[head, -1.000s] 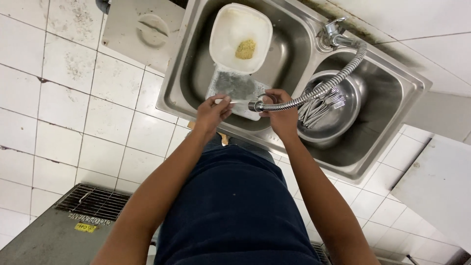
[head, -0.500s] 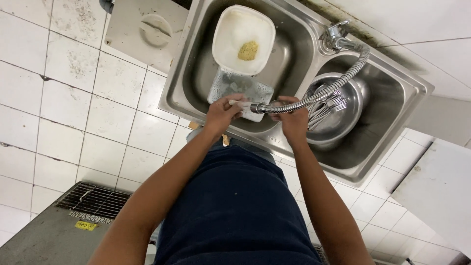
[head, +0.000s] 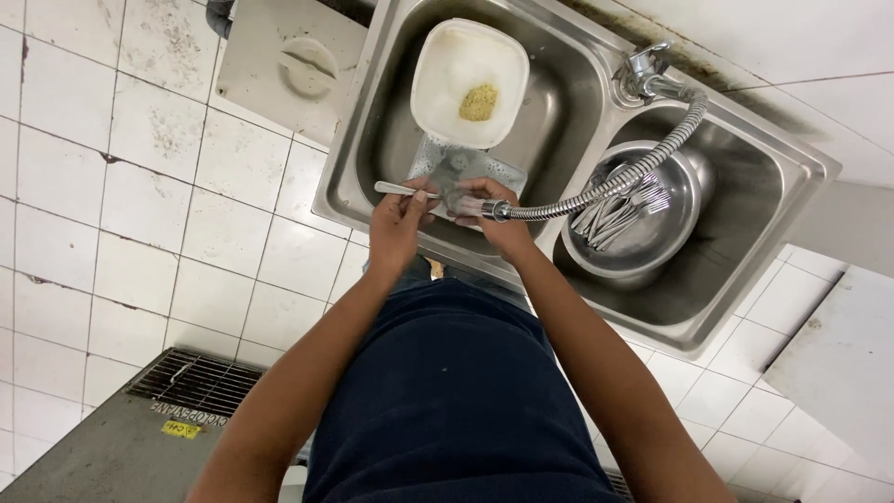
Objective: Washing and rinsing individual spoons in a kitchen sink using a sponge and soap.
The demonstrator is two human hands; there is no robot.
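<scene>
I stand at a steel double sink (head: 559, 102). My left hand (head: 399, 224) holds a metal spoon (head: 396, 189) by the handle, over the left basin. My right hand (head: 498, 219) grips the nozzle end of a flexible metal faucet hose (head: 615, 182) and points it at the spoon. Water runs over the spoon's bowl, which is blurred. A white square container (head: 468, 82) with yellowish residue sits in the left basin beyond my hands, above a soapy clear tray (head: 494, 168).
A steel bowl (head: 643, 210) holding several forks and spoons sits in the right basin. The faucet (head: 643, 70) stands between the basins. A grey lid (head: 289, 65) lies on the tiled floor at the left, and a metal floor grate (head: 196, 382) lies at lower left.
The view has shifted slightly. My hands stay together over the left basin, with the spoon and hose nozzle moved a little to the right and farther in.
</scene>
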